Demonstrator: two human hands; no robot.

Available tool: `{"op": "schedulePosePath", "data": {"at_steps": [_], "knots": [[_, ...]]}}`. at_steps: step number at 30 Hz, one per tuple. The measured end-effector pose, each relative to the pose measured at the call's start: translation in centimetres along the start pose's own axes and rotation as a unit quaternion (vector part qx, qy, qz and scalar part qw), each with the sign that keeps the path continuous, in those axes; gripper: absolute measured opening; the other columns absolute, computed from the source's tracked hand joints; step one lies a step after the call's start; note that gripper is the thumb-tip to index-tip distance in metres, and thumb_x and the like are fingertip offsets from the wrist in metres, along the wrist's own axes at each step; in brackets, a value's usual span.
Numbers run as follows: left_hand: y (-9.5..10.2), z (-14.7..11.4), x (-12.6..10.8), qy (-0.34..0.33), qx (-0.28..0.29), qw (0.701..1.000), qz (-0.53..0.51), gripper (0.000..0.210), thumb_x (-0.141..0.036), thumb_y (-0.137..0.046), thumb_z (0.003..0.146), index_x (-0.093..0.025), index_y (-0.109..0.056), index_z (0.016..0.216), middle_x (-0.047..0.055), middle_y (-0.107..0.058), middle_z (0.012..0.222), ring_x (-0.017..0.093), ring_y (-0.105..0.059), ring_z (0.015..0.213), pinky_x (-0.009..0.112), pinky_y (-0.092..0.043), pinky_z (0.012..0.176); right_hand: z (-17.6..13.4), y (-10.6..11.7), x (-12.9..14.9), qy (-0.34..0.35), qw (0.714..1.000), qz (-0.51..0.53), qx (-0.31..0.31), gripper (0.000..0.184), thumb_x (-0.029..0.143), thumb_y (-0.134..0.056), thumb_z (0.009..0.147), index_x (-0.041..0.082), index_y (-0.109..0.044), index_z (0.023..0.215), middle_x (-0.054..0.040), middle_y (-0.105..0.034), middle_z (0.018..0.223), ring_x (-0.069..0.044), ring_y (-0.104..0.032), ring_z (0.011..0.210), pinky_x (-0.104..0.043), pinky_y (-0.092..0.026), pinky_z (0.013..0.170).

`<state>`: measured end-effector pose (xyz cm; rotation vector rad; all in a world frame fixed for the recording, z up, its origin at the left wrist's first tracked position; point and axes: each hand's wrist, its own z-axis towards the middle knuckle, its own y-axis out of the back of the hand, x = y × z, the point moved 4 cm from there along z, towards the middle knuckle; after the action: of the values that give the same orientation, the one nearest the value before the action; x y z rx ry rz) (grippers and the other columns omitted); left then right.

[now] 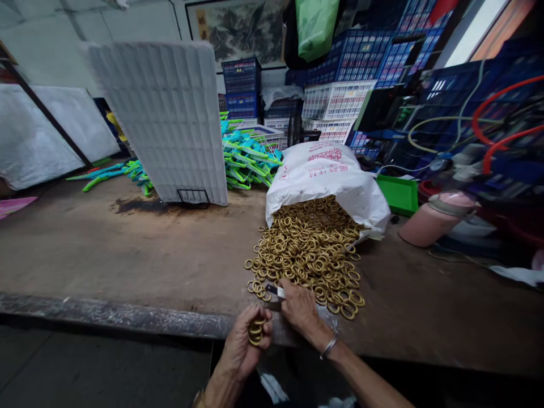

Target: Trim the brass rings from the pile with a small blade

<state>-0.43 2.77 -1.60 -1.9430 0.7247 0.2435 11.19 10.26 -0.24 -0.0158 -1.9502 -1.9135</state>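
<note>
Gold-coloured metal rings [308, 258] spill from a white plastic sack [327, 173], likely for easy reach, left hand [243, 341] cupping several, right hand [300, 307] pinching a thin black-and-white strip [279, 292].

A slim, shiny silver-coloured metal bangle [328, 347] circles the right wrist of the person before me, just behind the bare right hand [301, 309]. Past the bare left hand [243, 343], a dull band-like thing [198, 399] shows, too dim to make out.
</note>
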Motion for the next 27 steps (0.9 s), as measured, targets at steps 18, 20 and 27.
{"op": "schedulePosePath", "data": {"at_steps": [18, 20, 27], "knots": [[-4.6, 3.2, -1.6, -0.195, 0.021, 0.893, 0.406, 0.023, -0.037, -0.052, 0.074, -0.015, -0.055, 0.075, -0.007, -0.043, 0.047, 0.004, -0.035, 0.034, 0.015, -0.028, 0.033, 0.1, 1.4, -2.7, -0.034, 0.837, 0.532, 0.121, 0.019, 0.035, -0.052, 0.068, 0.017, -0.048, 0.063, 0.0079, -0.035, 0.05, -0.005, -0.029, 0.045, -0.019, -0.023, 0.044], [-4.6, 3.1, -1.5, -0.193, 0.015, 0.892, 0.408, 0.023, -0.038, -0.052, 0.074, -0.016, -0.053, 0.069, -0.007, -0.043, 0.044, 0.004, -0.033, 0.032, 0.015, -0.027, 0.033, 0.1, 1.5, -2.5, -0.03, 0.828, 0.546, 0.123, 0.022, 0.038, -0.053, 0.068, 0.017, -0.046, 0.064, 0.0083, -0.035, 0.049, -0.005, -0.028, 0.044, -0.019, -0.022, 0.043], [-4.9, 2.2, -1.3, -0.21, -0.02, 0.893, 0.397, 0.022, -0.037, -0.055, 0.071, -0.016, -0.054, 0.068, -0.006, -0.044, 0.042, 0.005, -0.033, 0.032, 0.017, -0.027, 0.034, -0.3, 0.5, -1.7, -0.041, 0.817, 0.562, 0.118, 0.034, 0.053, -0.044, 0.074, 0.02, -0.04, 0.066, 0.0094, -0.038, 0.044, -0.004, -0.025, 0.036, -0.018, -0.019, 0.037]]}}
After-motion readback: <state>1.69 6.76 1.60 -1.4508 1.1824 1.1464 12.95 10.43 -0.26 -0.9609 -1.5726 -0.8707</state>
